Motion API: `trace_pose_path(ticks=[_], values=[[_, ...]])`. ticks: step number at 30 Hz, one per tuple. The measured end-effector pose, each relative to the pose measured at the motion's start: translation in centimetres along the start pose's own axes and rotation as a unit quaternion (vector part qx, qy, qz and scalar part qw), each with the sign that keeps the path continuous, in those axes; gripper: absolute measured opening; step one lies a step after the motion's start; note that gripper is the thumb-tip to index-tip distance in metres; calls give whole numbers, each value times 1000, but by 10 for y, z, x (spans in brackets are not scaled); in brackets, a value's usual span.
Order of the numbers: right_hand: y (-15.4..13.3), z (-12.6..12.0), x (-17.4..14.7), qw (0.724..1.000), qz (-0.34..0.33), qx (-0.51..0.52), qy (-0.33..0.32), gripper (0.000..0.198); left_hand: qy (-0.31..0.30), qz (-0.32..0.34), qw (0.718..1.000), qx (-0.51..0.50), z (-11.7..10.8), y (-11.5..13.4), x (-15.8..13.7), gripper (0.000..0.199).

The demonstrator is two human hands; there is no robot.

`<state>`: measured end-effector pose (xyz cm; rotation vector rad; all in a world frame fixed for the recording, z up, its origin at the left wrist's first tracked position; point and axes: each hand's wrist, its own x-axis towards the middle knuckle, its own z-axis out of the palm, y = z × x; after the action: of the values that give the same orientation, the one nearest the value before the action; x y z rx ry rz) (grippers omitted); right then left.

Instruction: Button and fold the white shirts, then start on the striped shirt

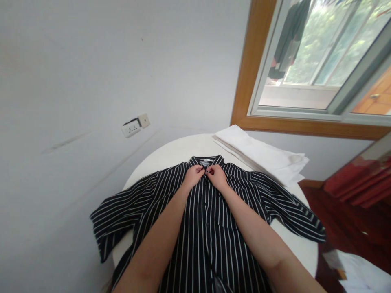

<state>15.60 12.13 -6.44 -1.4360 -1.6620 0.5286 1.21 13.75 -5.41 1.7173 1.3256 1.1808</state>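
Note:
A black shirt with white stripes lies face up on a round white table, its collar toward the wall and its sleeves spread to both sides. Just below the collar, my left hand pinches the left edge of the shirt front. Close beside it, my right hand pinches the opposite edge. The fingertips of both hands nearly meet at the top of the front opening. Whether a button sits between them is too small to tell. Lower down, the front edges lie together, parting near the bottom of the view.
Folded white sheets rest on the table's back right. A wall socket is at the left, and a wood-framed window at the upper right. Red fabric hangs at the right. Something white is low at the right.

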Motion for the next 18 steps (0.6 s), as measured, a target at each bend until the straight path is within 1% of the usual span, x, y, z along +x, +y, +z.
trace_pose_path(ticks=[3,6,9,14,18], values=[[0,1,0,1000,-2,-5,4,8,-10,-13,1000,-12,-2,0,0,7],[-1,2,-2,1000,0,-14,12,9,-17,-42,998,-34,-4,1,-1,10],[-4,2,-2,999,7,-29,13,9,-24,-56,997,-51,-5,2,-2,10],[-8,2,-3,998,12,-53,14,8,-26,-78,996,-36,-5,4,0,9],[-8,1,-3,999,-4,-39,13,7,-35,-91,994,-52,-5,1,0,8]])
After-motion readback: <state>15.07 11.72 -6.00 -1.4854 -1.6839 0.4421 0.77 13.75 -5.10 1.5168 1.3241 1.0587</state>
